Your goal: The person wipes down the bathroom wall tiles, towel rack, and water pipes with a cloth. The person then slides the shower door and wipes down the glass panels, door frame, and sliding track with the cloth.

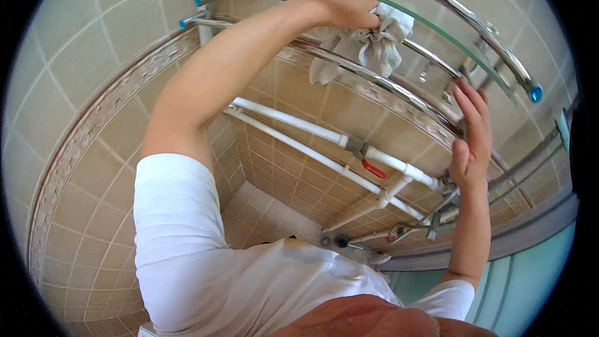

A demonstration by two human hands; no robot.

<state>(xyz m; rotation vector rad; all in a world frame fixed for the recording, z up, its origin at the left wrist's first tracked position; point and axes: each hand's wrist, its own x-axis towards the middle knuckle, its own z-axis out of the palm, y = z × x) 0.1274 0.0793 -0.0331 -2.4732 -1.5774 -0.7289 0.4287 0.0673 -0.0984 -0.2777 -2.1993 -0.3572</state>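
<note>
Basically, tiled wall [106, 181]: biggest surface, ran behind everything.
Metal rack [374, 77]: several bars, long axis slanted from upper left to lower right in view.
White pipes [287, 120]: lay below rack, near wall.
Glass shelf [438, 30]: green edge curved alongside rack.
Cloth [379, 55]: bunched at left hand, hung by rack bars; lay left of right hand, well apart along the rack. Left hand was nearer.
Right hand [472, 143]: open, thumb apart, by bar ends; contact unclear.
Left hand [352, 9]: pinched cloth, fingertips partly hidden.
</note>
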